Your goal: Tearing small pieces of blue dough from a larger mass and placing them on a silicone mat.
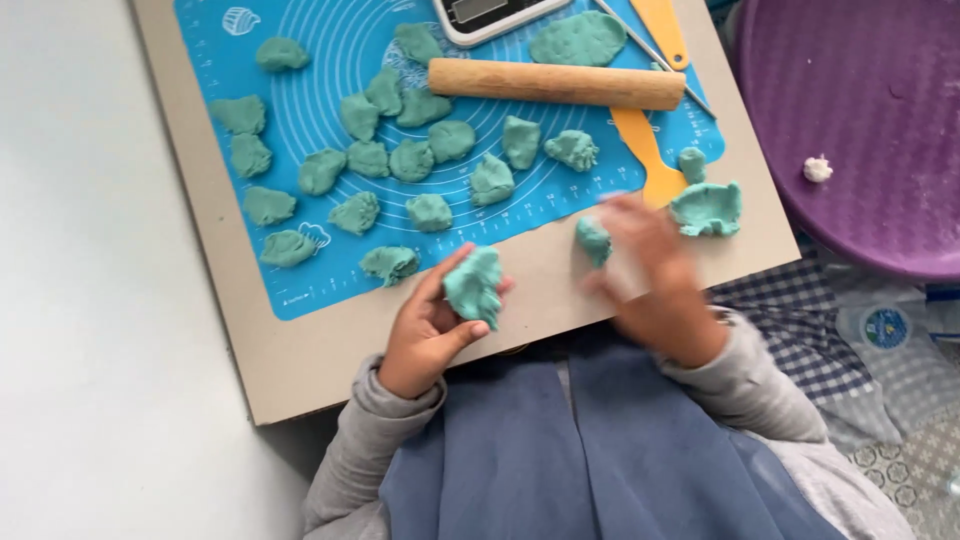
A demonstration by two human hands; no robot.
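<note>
The left hand (428,330) curls its fingers around a big lump of green dough (474,285). The right hand (650,270) is blurry, so I cannot tell how its fingers sit; a small green piece (593,240) is right at its fingertips. Above the fingers, many green pieces lie on the blue mat (300,295), near a wooden rolling pin (556,83)

Bright, even daylight, soft shadows — right hand (650,265) motion-blurred

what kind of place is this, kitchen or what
Probably a home baking spot, though no room fixtures show. A blue silicone pastry mat holds portioned teal dough pieces, with a wooden rolling pin and a digital kitchen scale. The left hand holds a dough lump.
</note>
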